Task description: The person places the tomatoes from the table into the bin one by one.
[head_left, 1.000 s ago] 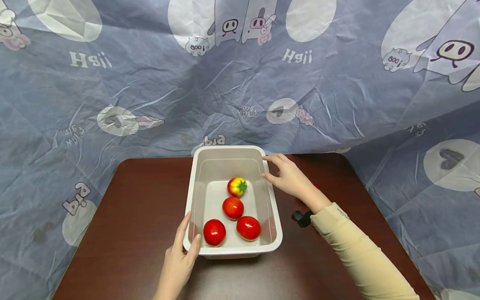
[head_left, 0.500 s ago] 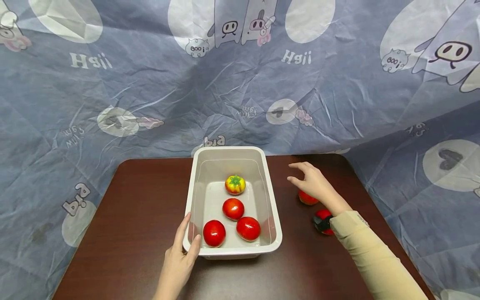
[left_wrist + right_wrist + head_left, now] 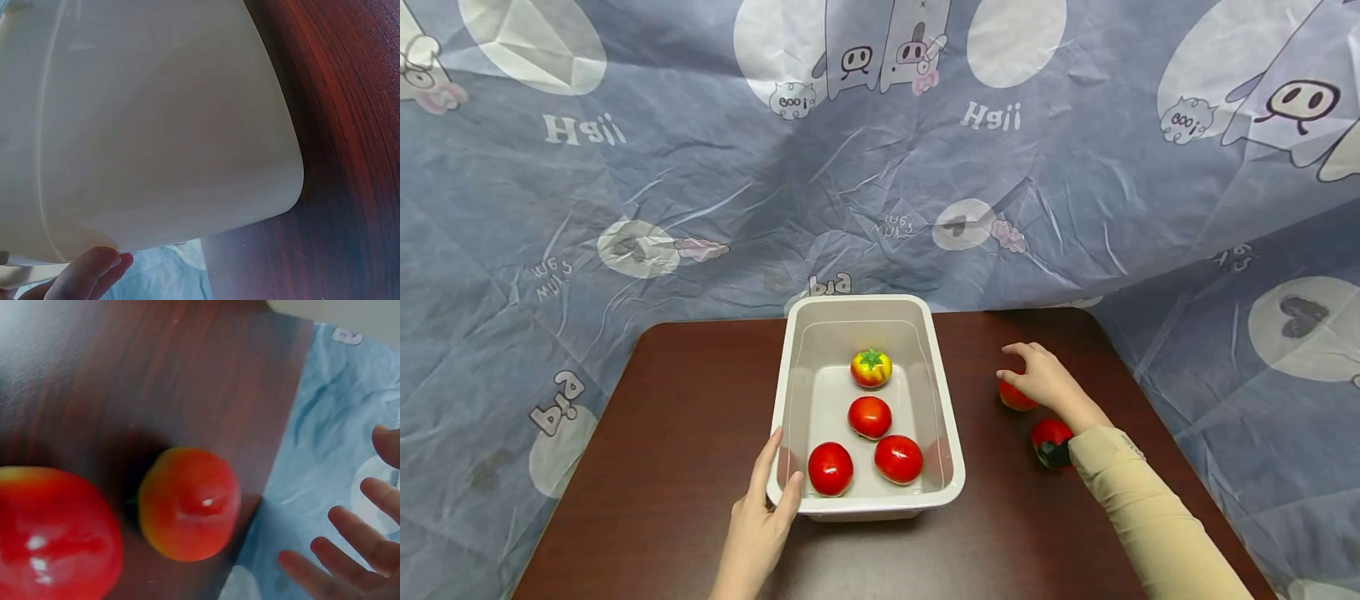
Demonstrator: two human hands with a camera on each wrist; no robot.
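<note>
A pale rectangular bin [image 3: 952, 417] stands mid-table, holding three red tomatoes, one of them a tomato [image 3: 831, 468] at the near left, and a yellow-red one [image 3: 871, 368] with a green top. My left hand [image 3: 757, 521] rests on the bin's near left corner, thumb and fingers at the rim; its fingertips [image 3: 94, 269] show in the left wrist view. Right of the bin, my right hand [image 3: 1047, 382] hovers over a red-orange tomato [image 3: 189, 504], fingers spread and holding nothing. Another red tomato [image 3: 56, 534] lies nearer, partly behind the wrist strap in the head view.
The dark brown table [image 3: 677, 417] extends on both sides of the bin. A blue-grey printed cloth [image 3: 700, 183] hangs behind the table and down its right side.
My right hand has moved right, from the bin's right rim to above the outer tomato, uncovering part of the two tomatoes there. The yellow-red tomato has rolled upright. My left hand stays at the corner.
</note>
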